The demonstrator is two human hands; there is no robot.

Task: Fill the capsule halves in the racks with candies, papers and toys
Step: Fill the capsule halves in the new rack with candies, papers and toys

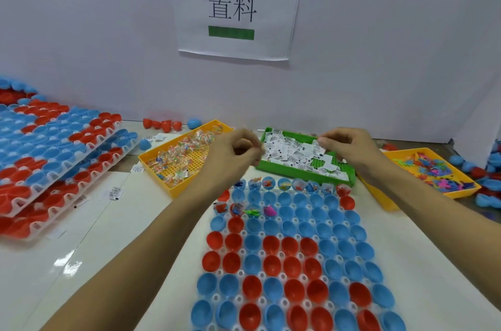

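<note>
over the green tray [306,172] both hands are working among the papers [292,153]. the right hand [349,147] is hanging at the tray's far right corner with fingers curled down, tips pinched at the edge of the paper pile, seemingly on a slip, though the slip itself is too small to make out. the left hand [233,153] is hovering at the tray's left rim, between it and the candy tray [173,187], fingers bunched tight; it is blurred, so whether it is holding a paper cannot be told.

the rack [284,257] is lying just nearer the body than the green tray, its long axis running away from the person. the far row of halves [282,184] is carrying fillings, and a few cups in the third row [244,210] too; the rest are looking empty. those next empty cups are sitting below and toward the body from both hands, a little nearer the left one, so a paper drop probably means a short pull back and down.

the toy tray [458,195] is sitting at the far right, well apart from the fingers.
</note>
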